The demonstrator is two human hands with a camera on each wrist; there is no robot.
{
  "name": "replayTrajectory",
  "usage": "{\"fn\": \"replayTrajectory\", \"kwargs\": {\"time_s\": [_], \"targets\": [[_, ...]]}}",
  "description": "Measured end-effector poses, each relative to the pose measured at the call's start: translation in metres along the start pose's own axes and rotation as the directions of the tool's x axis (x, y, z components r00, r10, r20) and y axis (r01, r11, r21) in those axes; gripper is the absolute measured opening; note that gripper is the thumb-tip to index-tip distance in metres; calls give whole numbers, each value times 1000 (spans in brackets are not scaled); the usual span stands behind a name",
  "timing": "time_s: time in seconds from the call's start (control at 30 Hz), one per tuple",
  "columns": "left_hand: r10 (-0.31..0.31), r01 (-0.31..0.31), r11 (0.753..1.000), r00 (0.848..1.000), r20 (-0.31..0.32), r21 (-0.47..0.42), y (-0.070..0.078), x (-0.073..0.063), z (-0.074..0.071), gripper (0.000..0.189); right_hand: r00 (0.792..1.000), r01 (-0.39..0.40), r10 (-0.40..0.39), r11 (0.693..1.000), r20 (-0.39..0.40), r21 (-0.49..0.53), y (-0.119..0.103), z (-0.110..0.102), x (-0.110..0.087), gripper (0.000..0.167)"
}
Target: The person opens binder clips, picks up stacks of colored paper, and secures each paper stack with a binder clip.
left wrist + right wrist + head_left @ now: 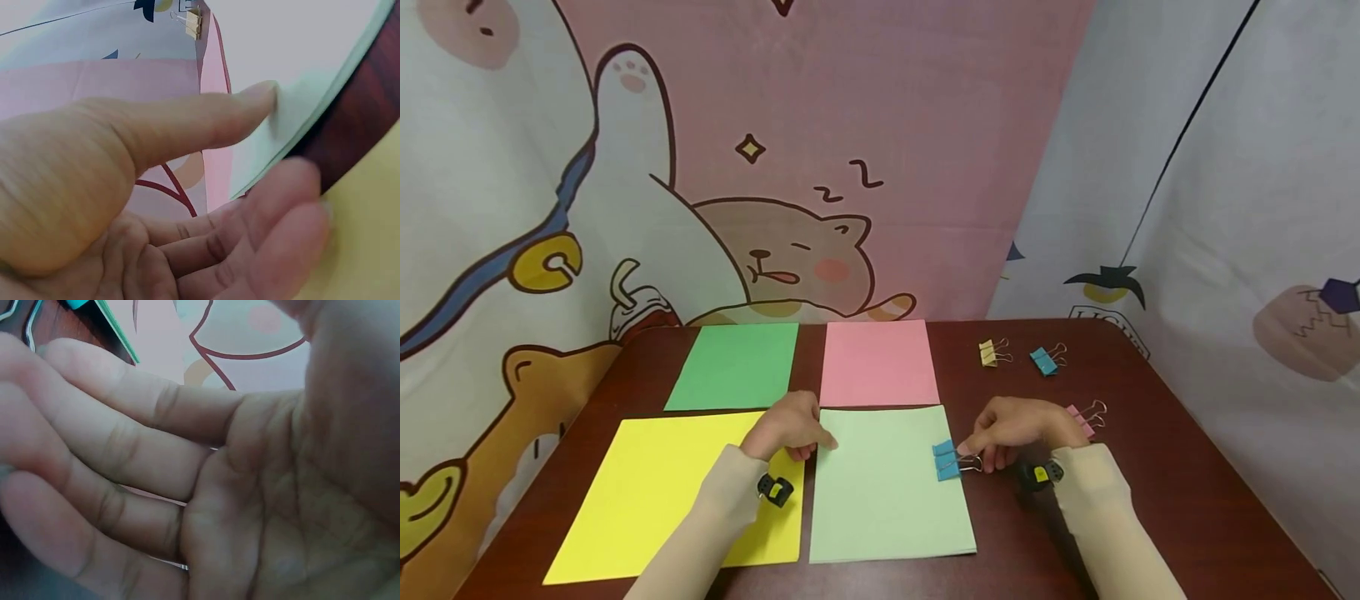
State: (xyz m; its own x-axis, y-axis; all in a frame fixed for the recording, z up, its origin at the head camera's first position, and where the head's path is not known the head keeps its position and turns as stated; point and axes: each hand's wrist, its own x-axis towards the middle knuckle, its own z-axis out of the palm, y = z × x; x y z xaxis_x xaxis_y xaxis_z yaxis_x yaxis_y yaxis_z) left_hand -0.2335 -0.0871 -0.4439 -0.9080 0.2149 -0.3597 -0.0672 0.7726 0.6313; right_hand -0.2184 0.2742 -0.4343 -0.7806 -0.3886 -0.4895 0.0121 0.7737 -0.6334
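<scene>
1. Resting its thumb tip on the left margin of the pale green paper (887, 512), the left hand (790, 422) keeps its other fingers loosely bent beside that edge, over the yellow paper (662, 483).
2. Across the pale green paper from those fingers, the right hand (1017, 427) has its thumb tip against a blue binder clip (947, 463). Its other fingers, slightly bent, lie just beside the wire handles; whether they pinch the clip, I cannot tell.
3. This clip sits on the paper's right edge, just left of the right fingers, handles pointing toward them.
4. Beyond the left fingers lies a green sheet (737, 367); a pink sheet (880, 362) lies farther out, between the two hands.
5. Past the right fingers, on the dark desk (1210, 508), are a yellow clip (987, 355) and a second blue clip (1043, 362).
6. To the right of those fingers, just beyond the wrist, a pink clip (1082, 422) is partly hidden.
</scene>
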Motion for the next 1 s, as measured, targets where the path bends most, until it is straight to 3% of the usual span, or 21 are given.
{"fn": "replayTrajectory", "kwargs": {"time_s": [0.3,0.5,0.7,1.0], "targets": [[25,-26,1000,997,-70,-1,-1,0,-7,32,993,85,-87,996,-78,-29,2,-9,-2,30],[31,-27,999,991,-133,30,-2,5,-12,27,989,100,-106,993,-107,-58,0,-10,-3,30],[94,-86,995,976,-197,45,-5,9,-15,19,985,56,-71,994,-156,-93,-2,-11,-7,27],[200,-203,979,955,-220,8,-7,11,-19,19,968,-13,-20,992,-252,-129,0,-22,-21,35]]}}
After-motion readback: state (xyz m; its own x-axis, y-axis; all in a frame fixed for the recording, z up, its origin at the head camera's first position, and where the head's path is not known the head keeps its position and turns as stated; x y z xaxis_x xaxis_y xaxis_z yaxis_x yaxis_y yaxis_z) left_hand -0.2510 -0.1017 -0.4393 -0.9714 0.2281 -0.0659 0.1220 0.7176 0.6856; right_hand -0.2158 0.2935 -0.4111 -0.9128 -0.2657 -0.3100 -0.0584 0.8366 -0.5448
